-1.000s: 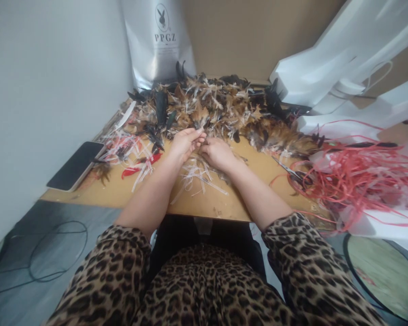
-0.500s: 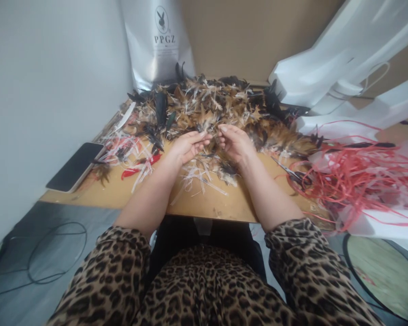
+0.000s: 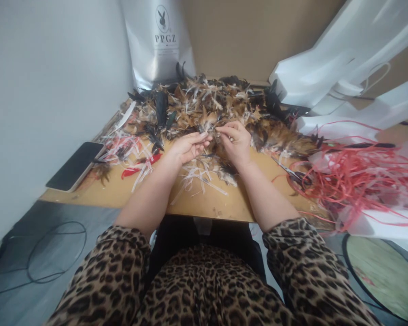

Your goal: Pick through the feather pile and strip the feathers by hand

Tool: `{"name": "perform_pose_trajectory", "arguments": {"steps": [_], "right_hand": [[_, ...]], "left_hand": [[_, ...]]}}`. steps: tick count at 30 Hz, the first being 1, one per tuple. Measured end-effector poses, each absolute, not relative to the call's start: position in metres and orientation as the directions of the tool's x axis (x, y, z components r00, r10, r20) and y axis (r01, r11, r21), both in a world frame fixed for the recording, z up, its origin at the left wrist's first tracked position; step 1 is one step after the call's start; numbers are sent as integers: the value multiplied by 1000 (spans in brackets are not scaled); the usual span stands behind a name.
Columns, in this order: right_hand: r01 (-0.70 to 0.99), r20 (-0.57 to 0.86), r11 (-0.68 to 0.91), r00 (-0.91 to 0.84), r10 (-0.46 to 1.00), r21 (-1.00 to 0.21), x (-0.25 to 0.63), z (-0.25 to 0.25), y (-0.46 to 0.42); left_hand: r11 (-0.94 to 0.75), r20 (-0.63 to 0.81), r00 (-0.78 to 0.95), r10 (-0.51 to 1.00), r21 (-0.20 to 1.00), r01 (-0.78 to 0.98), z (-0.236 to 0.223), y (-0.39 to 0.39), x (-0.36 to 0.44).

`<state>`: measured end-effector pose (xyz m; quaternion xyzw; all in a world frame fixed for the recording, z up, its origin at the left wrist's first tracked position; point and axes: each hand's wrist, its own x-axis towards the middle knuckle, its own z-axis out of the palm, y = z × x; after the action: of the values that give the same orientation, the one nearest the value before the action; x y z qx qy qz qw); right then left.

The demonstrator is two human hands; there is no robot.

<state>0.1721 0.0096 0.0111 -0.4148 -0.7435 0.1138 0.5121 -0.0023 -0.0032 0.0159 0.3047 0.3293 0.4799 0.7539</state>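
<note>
Above the front of a feather pile, my left hand is closed, palm turned up, thumb pressed on the fingers. A small brown-and-white feather shows at its fingertips and appears to be pinched there, though it blends into the pile behind. My right hand is closed in a pinch close to the left fingertips, its back turned up. Whatever lies between its thumb and finger is too small to make out. Pale ribbon strips and loose feathers lie on the table below both hands.
A phone lies at the table's left edge. Scissors rest right of my right forearm, beside tangled red ribbon. A silver bag stands behind the pile; white equipment stands at the back right.
My right hand has turned from palm-inward to back-up and moved slightly left, its pinch now nearer the left fingertips. My left hand has stayed almost still.
</note>
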Motion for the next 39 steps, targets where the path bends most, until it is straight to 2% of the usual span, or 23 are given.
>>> {"name": "perform_pose_trajectory", "arguments": {"steps": [4,7,11,15,18,20,22,24,27,29,31,34,36,39], "right_hand": [[733,710,611,-256,655,-299,176,11,9],[801,722,572,-290,628,-176,175,12,7],[823,711,558,-329,621,-108,171,12,5],[820,706,561,-333,625,-110,167,10,6],[811,710,561,-296,639,-166,166,10,5],[796,720,553,-233,654,-245,166,11,3],[744,723,545,-122,680,-386,165,13,2],[606,681,534,19,732,-590,163,14,2],[272,453,408,127,883,-872,159,17,2],[82,256,250,82,963,-965,155,17,1],[-67,112,112,4,994,-991,151,17,0],[-260,3,-24,-102,995,-965,148,15,0],[-335,-19,-65,-139,990,-940,148,15,1],[-360,7,-33,-109,994,-932,149,15,2]], "left_hand": [[389,-247,324,913,763,-517,19,-6,0],[419,-249,371,895,757,-501,22,-9,3],[448,-233,440,867,751,-485,21,-11,5],[455,-232,443,866,732,-507,19,-10,6],[441,-230,415,880,721,-534,20,-10,5],[416,-231,374,898,724,-551,21,-9,4],[370,-218,321,922,741,-560,22,-8,4],[310,-180,275,944,767,-561,22,-8,3],[230,-118,235,965,813,-535,21,-7,4],[196,-90,230,969,846,-495,20,-8,5],[176,-72,237,969,873,-456,19,-9,6],[175,-66,257,964,887,-428,19,-10,8],[190,-71,276,958,882,-432,18,-10,8],[218,-84,287,954,852,-476,16,-8,7]]}}
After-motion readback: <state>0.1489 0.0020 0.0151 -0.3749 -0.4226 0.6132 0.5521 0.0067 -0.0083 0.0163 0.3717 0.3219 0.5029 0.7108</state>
